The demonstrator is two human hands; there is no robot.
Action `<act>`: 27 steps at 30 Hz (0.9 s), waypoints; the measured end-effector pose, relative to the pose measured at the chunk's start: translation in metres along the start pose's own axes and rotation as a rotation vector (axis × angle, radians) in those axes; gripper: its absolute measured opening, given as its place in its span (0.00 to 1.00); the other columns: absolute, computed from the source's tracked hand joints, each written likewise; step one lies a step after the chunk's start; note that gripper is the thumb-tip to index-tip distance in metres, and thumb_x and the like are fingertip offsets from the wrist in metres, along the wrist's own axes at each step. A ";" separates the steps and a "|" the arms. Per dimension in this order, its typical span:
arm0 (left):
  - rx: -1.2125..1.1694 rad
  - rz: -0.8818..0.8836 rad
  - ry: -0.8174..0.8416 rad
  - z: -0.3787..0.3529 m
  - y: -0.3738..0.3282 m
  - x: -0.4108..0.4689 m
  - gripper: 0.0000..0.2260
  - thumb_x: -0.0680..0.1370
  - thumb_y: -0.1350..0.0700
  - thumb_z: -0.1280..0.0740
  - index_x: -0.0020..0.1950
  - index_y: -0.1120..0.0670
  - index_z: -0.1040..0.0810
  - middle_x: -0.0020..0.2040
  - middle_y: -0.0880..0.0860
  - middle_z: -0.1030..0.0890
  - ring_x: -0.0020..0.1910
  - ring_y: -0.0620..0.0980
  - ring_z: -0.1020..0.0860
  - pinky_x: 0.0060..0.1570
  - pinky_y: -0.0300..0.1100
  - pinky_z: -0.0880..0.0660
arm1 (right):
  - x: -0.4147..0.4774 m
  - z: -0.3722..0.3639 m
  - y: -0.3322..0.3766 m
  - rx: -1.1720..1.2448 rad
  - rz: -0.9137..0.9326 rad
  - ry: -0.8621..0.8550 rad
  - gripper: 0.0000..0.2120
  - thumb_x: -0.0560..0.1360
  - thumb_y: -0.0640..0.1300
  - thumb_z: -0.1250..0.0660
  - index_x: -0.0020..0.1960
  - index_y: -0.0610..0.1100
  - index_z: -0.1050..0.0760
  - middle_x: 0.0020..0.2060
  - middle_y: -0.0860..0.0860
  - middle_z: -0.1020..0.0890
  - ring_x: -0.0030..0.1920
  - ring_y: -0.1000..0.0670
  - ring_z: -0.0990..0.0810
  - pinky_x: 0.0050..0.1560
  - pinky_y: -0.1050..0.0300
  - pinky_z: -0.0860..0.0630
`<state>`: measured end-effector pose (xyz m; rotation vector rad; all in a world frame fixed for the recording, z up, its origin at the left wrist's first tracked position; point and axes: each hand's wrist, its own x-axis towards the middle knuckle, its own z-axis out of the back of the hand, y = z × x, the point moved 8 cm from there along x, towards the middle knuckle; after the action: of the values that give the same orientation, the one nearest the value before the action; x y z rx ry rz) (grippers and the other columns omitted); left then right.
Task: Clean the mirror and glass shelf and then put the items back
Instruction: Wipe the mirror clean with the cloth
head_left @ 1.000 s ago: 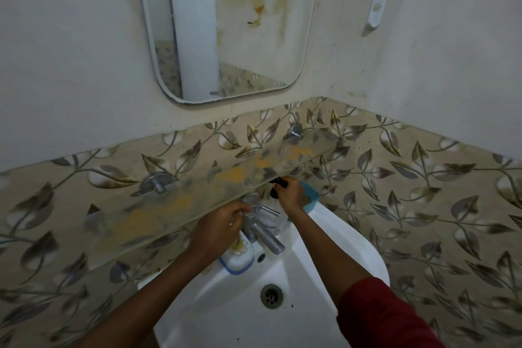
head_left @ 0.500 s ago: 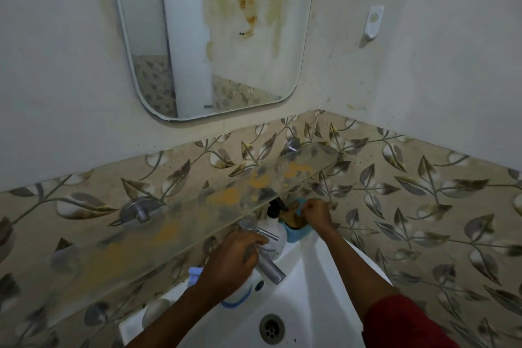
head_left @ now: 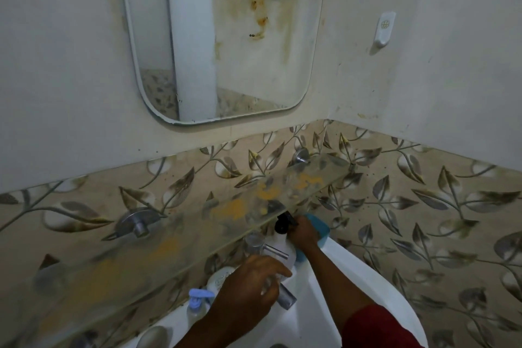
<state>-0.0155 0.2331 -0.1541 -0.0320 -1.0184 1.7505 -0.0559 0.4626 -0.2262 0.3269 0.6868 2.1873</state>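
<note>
Mirror [head_left: 226, 37]: on wall, streaked with brown stains.
Glass shelf [head_left: 169, 237]: below mirror, bare, smeared yellow.
Right hand [head_left: 303, 233]: fingers closed around spray bottle [head_left: 282, 243] neck, beside blue container [head_left: 320, 227].
Left hand [head_left: 245, 294]: above tap [head_left: 285, 295], fingers curled; grip unclear, possibly nothing held.
Pump bottle [head_left: 196, 305]: on sink [head_left: 353, 277] rim, under shelf.

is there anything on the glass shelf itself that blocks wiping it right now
Nothing stands on the glass shelf; only yellow-orange stains show on it. The spray bottle, by the right hand, and the pump bottle sit below it on the sink. The left hand is also below.
</note>
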 end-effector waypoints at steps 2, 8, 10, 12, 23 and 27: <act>0.013 -0.011 0.026 0.001 -0.004 0.001 0.11 0.76 0.59 0.39 0.54 0.48 0.21 0.53 0.42 0.22 0.56 0.36 0.29 0.57 0.32 0.32 | 0.007 0.018 -0.005 0.077 -0.020 -0.081 0.21 0.76 0.37 0.40 0.27 0.46 0.42 0.26 0.50 0.37 0.31 0.52 0.34 0.40 0.58 0.37; -0.014 -0.075 0.045 0.000 -0.023 0.000 0.10 0.76 0.58 0.38 0.53 0.50 0.19 0.52 0.41 0.22 0.55 0.35 0.28 0.59 0.33 0.33 | 0.011 0.067 -0.041 0.862 -0.252 -0.139 0.10 0.76 0.33 0.47 0.41 0.41 0.29 0.36 0.46 0.27 0.37 0.46 0.28 0.39 0.55 0.29; 0.009 -0.088 0.077 -0.008 -0.028 -0.001 0.10 0.77 0.57 0.37 0.55 0.48 0.20 0.55 0.41 0.22 0.57 0.36 0.27 0.60 0.32 0.34 | 0.004 0.071 -0.045 1.087 -0.283 -0.082 0.11 0.76 0.34 0.47 0.42 0.40 0.27 0.38 0.42 0.25 0.39 0.43 0.25 0.42 0.50 0.26; 0.040 -0.041 0.124 -0.015 -0.031 -0.002 0.12 0.78 0.56 0.39 0.59 0.44 0.23 0.58 0.37 0.26 0.60 0.35 0.30 0.60 0.27 0.37 | -0.007 0.080 -0.046 1.271 -0.303 -0.041 0.11 0.77 0.37 0.46 0.50 0.35 0.26 0.46 0.38 0.23 0.48 0.39 0.24 0.51 0.44 0.26; -0.139 0.001 0.002 0.014 -0.117 0.043 0.22 0.76 0.53 0.36 0.69 0.43 0.36 0.68 0.38 0.36 0.68 0.38 0.37 0.66 0.34 0.39 | -0.135 0.151 -0.011 1.815 -0.151 0.078 0.13 0.80 0.43 0.46 0.50 0.41 0.23 0.52 0.42 0.20 0.49 0.45 0.21 0.47 0.48 0.20; -0.129 -0.059 -0.010 0.046 -0.144 0.061 0.30 0.75 0.50 0.34 0.74 0.46 0.43 0.67 0.37 0.40 0.68 0.36 0.42 0.66 0.34 0.41 | -0.174 0.176 0.037 1.700 0.003 0.010 0.10 0.79 0.39 0.43 0.50 0.42 0.23 0.46 0.44 0.17 0.47 0.45 0.18 0.37 0.56 0.18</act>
<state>0.0461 0.2642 -0.0066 -0.0742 -1.1269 1.6316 0.1108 0.3745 -0.0613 1.0915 2.3670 1.0477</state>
